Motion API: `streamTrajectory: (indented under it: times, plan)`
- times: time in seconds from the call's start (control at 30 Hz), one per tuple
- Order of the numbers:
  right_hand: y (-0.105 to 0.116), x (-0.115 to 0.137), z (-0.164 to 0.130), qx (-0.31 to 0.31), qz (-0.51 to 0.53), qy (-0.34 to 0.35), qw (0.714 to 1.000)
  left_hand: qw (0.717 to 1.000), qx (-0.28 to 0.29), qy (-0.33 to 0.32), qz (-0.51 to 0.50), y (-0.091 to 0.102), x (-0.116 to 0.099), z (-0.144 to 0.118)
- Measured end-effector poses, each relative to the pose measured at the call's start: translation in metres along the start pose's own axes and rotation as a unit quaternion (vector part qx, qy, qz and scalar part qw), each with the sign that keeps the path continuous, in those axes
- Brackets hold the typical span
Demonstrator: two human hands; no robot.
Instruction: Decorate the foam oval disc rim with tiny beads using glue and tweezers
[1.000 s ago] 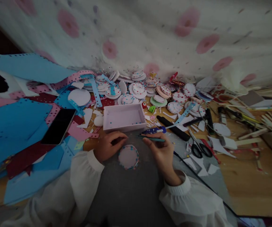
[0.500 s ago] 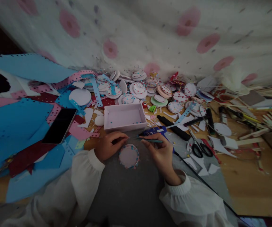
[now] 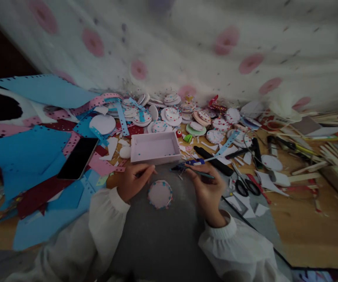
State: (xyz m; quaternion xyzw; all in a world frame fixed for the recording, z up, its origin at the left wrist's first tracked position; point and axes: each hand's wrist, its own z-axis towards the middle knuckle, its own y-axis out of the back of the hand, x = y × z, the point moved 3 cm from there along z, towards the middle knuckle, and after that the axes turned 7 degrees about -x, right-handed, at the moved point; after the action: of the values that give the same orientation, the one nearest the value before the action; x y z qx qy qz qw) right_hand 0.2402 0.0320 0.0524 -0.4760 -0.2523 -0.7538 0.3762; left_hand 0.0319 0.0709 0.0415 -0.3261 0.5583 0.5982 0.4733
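Observation:
My right hand pinches slim teal tweezers, their tips pointing left over the blue glue gun. Thumb and forefinger of my left hand are drawn together just in front of the box; whatever may be between them is too small to make out. On the grey mat between my hands lies a round pale disc, its rim edged with blue and red bits. Right behind my left fingers stands a shallow white box, a few tiny specks on its floor.
Decorated round discs are heaped along the curtain. Left lie blue foam sheets and a phone. Scissors, a black marker-like stick, a cable and paper scraps are at right, with wooden sticks beyond.
The tweezers have moved right, away from my left fingers, and now hover over the glue gun. My left hand has shifted slightly back to the left. The view has tilted a little.

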Motion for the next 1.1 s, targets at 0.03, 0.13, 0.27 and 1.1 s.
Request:
streamTrajectory:
  times: [0.03,0.13,0.27,1.1]
  plan:
    - [0.000,0.004,0.001,-0.004,0.000,0.030,1.000,0.999,0.013,0.032,-0.023,0.000,-0.008,-0.002]
    - [0.000,0.027,-0.007,0.032,0.004,0.183,0.983,0.988,0.078,0.101,-0.090,-0.003,-0.033,-0.013]
    - [-0.008,0.059,-0.035,0.184,-0.092,0.391,0.897,0.974,0.093,0.144,-0.151,-0.013,-0.052,-0.032]
    - [0.041,-0.052,0.005,0.082,-0.446,0.079,0.888,0.974,0.214,-0.010,-0.068,0.004,0.010,0.003]
